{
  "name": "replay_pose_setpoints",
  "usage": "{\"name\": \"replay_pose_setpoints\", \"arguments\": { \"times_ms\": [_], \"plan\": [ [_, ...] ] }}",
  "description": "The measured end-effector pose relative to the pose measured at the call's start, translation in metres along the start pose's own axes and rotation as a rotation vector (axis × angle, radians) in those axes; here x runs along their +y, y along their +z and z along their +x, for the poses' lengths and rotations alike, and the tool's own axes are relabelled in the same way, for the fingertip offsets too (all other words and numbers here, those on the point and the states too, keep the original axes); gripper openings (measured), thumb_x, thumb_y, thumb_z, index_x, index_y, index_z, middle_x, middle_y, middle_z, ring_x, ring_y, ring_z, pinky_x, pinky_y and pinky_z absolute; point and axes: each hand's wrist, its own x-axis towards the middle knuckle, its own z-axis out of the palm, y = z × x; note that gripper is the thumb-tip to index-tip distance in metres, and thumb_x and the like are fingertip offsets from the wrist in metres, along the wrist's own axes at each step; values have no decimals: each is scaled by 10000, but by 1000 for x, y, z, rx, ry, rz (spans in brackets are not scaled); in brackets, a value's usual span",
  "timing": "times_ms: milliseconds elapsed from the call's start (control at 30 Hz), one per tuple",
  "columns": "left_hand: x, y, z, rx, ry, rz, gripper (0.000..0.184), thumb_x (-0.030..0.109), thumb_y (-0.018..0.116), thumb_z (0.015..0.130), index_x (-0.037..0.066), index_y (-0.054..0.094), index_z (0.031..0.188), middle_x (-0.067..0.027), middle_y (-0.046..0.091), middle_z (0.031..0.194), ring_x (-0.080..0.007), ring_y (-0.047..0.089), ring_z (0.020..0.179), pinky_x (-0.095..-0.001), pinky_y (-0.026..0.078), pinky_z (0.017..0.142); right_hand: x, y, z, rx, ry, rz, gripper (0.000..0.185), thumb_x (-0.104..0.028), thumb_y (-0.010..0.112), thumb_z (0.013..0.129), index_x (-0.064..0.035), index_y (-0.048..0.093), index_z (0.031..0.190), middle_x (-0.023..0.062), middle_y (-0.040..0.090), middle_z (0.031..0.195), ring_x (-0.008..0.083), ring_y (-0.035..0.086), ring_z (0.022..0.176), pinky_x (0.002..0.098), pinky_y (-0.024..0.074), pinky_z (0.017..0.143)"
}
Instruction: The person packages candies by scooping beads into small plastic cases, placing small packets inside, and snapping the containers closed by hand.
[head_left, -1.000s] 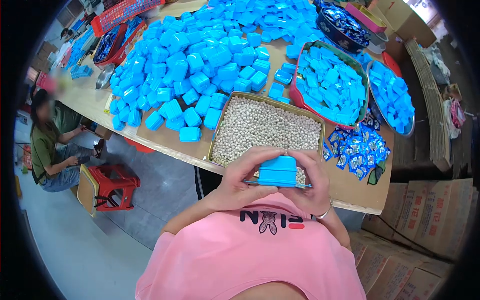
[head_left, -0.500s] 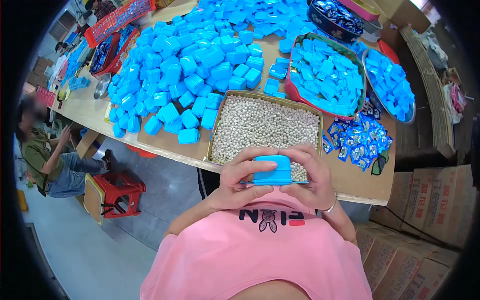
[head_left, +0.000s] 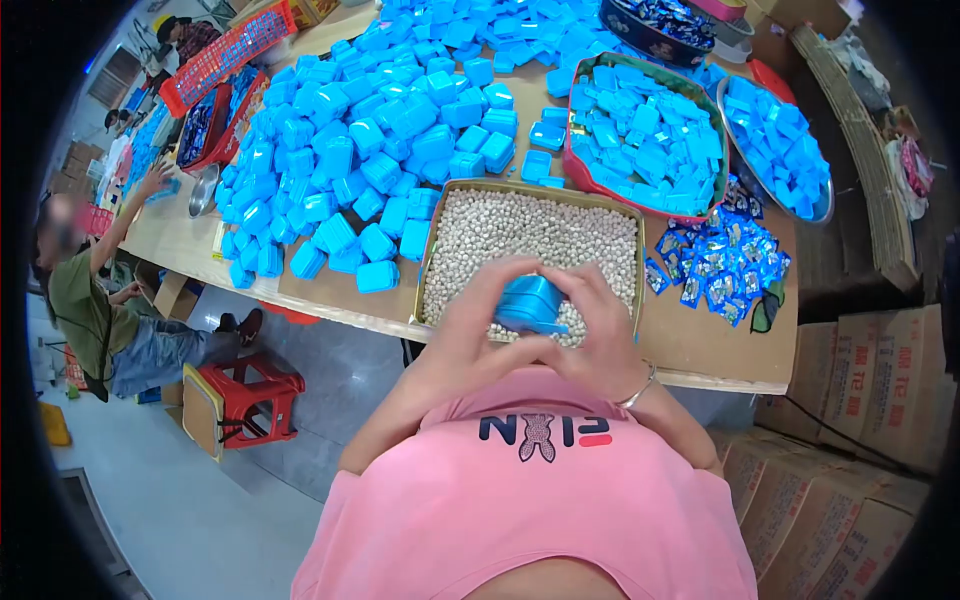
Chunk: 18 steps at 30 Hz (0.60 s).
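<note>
Both hands are wrapped round a small blue plastic box (head_left: 528,302), shaped like a little suitcase, above the near part of a tray of beads. My left hand (head_left: 478,325) grips its left side. On its right side, my right hand (head_left: 604,335) has its fingers curled over it. The box is tilted and slightly blurred, and the fingers hide part of its edges. Under it, the rectangular tray (head_left: 428,262) holds many small pale round beads (head_left: 540,228).
A heap of blue boxes (head_left: 370,140) covers the table's left. To the right stand a red-rimmed tin (head_left: 572,160) and a metal bowl (head_left: 829,210) of blue pieces, with blue printed packets (head_left: 722,265) nearer. A co-worker (head_left: 85,310) is at left by a red stool (head_left: 262,400).
My hands have moved slightly up and left with the box, which has tilted and now sits deeper between the fingers. The co-worker at left has stretched an arm towards the table.
</note>
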Motion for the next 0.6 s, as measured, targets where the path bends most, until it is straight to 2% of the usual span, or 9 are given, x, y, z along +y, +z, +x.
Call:
{"name": "replay_pose_setpoints", "arguments": {
  "times_ms": [33, 67, 200, 367, 400, 533, 600],
  "plan": [
    [1, 0, -1, -8, 29, 174, 388, 74, 674, 780, 49, 555, 1148, -129, 555, 1141, -225, 560, 976, -319, 455, 827, 0, 3, -2, 5, -41, -60, 568, -76, 752, 656, -6, 552, 1183, 105, 573, 996, 225, 553, 835, 315, 468, 721],
    [0, 1, -2, -5, 21, 179, 388, 74, 674, 780, 49, 555, 1148, -129, 555, 1141, -225, 560, 976, -319, 455, 827, 0, 5, -2, 2, -39, -50, 568, -76, 752, 656, -6, 552, 1183, 105, 573, 996, 225, 553, 835, 315, 468, 721],
    [-11, 13, 1, 87, 119, -28, 411, 20, 636, 743, 38, 520, 1136, -115, 540, 1100, -211, 522, 979, -315, 436, 843, 0, 7, 1, 140, -89, -5, 536, -63, 760, 630, -19, 540, 1117, 103, 579, 982, 244, 566, 820, 335, 477, 702],
    [-31, 21, -2, 170, 160, -89, 485, 9, 631, 719, 42, 485, 1180, -114, 533, 1066, -212, 519, 946, -306, 438, 824, 2, 18, -8, 221, -84, 43, 527, -51, 739, 614, -48, 503, 1086, 101, 572, 935, 258, 576, 764, 340, 478, 680],
    [-41, 20, -3, 172, 145, -83, 485, 9, 631, 719, 42, 485, 1180, -114, 533, 1066, -212, 519, 946, -306, 438, 824, 6, 23, -10, 217, -74, 56, 527, -51, 739, 614, -48, 503, 1086, 101, 572, 935, 258, 576, 764, 340, 478, 680],
    [-91, 10, 15, 87, -226, -153, 555, -7, 613, 708, 45, 470, 1241, -133, 517, 1171, -236, 529, 1005, -312, 447, 841, 40, 42, -7, 71, 141, -21, 524, -20, 756, 634, -47, 464, 1068, 115, 564, 971, 231, 575, 835, 318, 478, 739],
    [-73, 6, 17, 142, -155, -210, 542, 0, 629, 710, 44, 487, 1231, -139, 529, 1168, -234, 534, 1015, -317, 451, 842, 40, 39, -6, 85, 140, 58, 520, -20, 752, 637, -46, 463, 1068, 114, 561, 980, 230, 575, 835, 312, 477, 746]
  ]
}}
